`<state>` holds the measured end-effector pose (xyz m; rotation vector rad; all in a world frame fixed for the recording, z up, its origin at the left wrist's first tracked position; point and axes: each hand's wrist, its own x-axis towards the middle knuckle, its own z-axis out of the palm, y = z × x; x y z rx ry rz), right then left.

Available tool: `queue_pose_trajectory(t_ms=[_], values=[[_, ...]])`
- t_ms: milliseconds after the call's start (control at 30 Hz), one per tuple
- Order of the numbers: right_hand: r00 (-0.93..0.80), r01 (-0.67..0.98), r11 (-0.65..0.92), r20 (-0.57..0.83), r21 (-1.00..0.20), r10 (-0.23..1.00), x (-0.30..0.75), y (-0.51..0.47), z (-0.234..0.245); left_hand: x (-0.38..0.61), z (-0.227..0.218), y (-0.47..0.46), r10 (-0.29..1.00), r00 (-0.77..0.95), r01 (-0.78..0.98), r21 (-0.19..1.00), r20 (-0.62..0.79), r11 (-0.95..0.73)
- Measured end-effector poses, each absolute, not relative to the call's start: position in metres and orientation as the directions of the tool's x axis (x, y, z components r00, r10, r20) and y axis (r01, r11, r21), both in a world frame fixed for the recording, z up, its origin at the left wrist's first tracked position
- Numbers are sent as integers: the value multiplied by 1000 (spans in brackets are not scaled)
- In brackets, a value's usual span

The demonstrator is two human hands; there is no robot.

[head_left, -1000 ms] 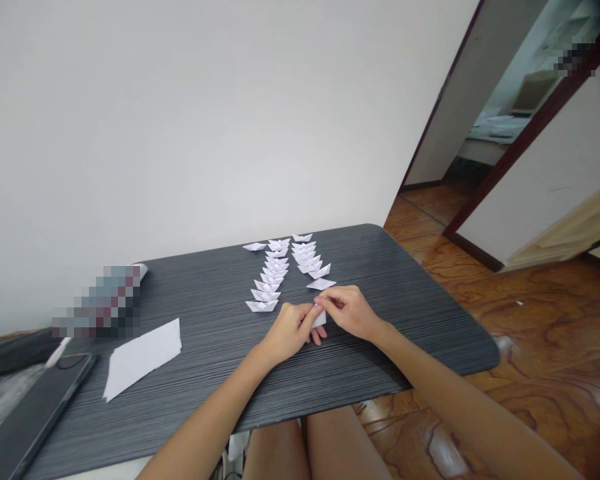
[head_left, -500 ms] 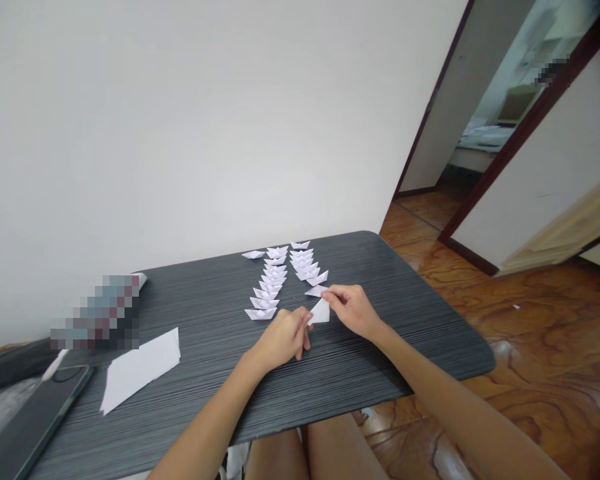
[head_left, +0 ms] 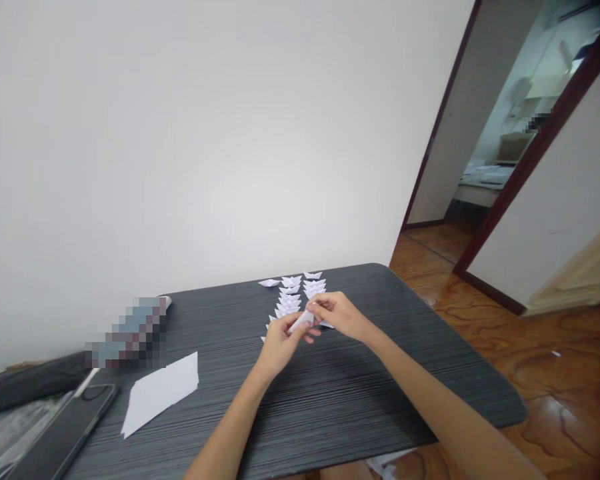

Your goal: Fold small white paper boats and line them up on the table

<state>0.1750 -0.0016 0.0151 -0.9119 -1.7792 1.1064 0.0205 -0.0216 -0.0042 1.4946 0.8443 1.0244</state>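
Between both hands is a small folded piece of white paper (head_left: 303, 321), raised a little over the dark table. My left hand (head_left: 283, 340) pinches its lower left end, thumb on top. The fingers of my right hand (head_left: 336, 313) close on its upper right end. Just behind the hands stand two rows of white folded paper boats (head_left: 290, 300); the nearest ones are partly hidden by my hands. A lone paper boat (head_left: 269, 283) lies at the back left of the rows.
A stack of white paper sheets (head_left: 163, 390) lies on the dark wood-grain table (head_left: 220, 407) to the left. Beside it are a black phone-like device (head_left: 63, 430) and a blurred-out object (head_left: 130, 330). A white wall (head_left: 230, 133) rises behind; a doorway opens at the right.
The folded paper has been lifted and turned, and both hands have drawn closer together around it. The view has tilted up, so the table sits lower in the picture.
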Motion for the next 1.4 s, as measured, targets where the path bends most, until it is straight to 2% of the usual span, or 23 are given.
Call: queue_pose_trajectory(t_ms=[167, 233, 333, 433, 500, 600, 700, 800, 967, 1100, 1233, 1400], values=[[-452, 41, 296, 246, -954, 858, 163, 8, 7, 16, -11, -16, 941, 323, -116, 991, 103, -68], [-372, 45, 348, 308, -936, 876, 162, 12, -2, 17, -15, -14, 953, 269, -84, 989, 137, -119], [-213, 143, 468, 434, -872, 875, 165, 13, -12, 19, -20, -12, 944, 228, 87, 960, 239, -265], [-186, 269, 557, 525, -786, 831, 169, 8, -12, 20, -23, -13, 929, 131, 218, 903, 347, -369], [-264, 370, 598, 537, -711, 801, 171, 2, -9, 19, -22, -15, 917, 78, 210, 893, 390, -398], [-380, 408, 612, 483, -678, 789, 172, -4, -6, 20, -19, -17, 913, 121, 97, 910, 391, -403], [-408, 338, 564, 423, -754, 809, 171, -4, -7, 22, -16, -17, 936, 117, 23, 941, 333, -338], [-328, 266, 465, 374, -844, 867, 175, -1, -6, 23, -14, -17, 966, 67, -60, 967, 251, -248], [-271, 237, 385, 320, -892, 908, 187, 2, 2, 21, -13, -16, 986, -25, -187, 968, 163, -165], [-273, 4, 190, 182, -982, 945, 185, 2, 2, 23, -14, -14, 983, -134, -334, 928, 126, -165], [-309, -251, -11, 69, -968, 948, 177, 3, -6, 24, -14, -14, 984, -117, -429, 886, 138, -175], [-245, -483, -33, 99, -875, 965, 172, 6, -12, 27, -12, -17, 980, -25, -389, 901, 196, -190]])
